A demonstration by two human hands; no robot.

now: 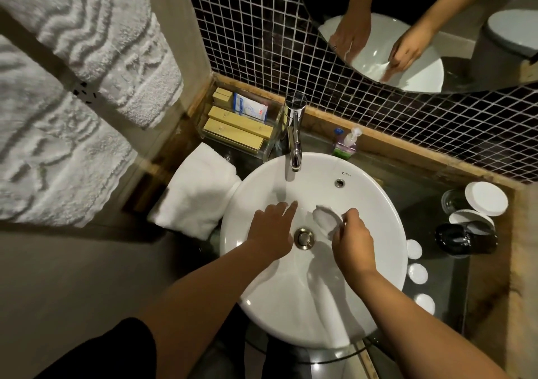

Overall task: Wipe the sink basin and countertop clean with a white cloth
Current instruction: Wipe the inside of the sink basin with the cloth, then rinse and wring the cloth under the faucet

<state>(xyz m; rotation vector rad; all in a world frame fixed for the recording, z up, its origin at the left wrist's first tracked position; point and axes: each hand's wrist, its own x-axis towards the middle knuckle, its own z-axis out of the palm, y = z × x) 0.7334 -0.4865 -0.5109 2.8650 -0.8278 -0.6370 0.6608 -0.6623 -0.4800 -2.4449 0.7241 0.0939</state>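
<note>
Cloth [327, 219], white and small, sits inside the sink basin [364, 204], on the slope just behind and to the right of the drain plug [304, 238]. The right hand [352, 242] pinches its near edge between fingertips, so part of it looks lifted off the porcelain. The left hand [272, 230] holds nothing; its fingers lie flat and spread on the basin wall to the left of the drain.

To wipe well, I would judge the cloth needs to be pressed flat under the palm rather than pinched, then swept in arcs from the rim down toward the drain, with the left hand bracing.

The faucet [294, 134] overhangs the back of the bowl, so strokes there must pass under its spout. A folded towel [198, 195] lies against the basin's left rim. On the right, the countertop [454, 285] carries three small white caps [417, 273] near the rim, a dark cup [465, 239] and lidded glasses [485, 198] further back; a soap bottle [346, 144] stands behind the basin. The open strip for wiping is narrow, and those items would likely need lifting aside.
</note>
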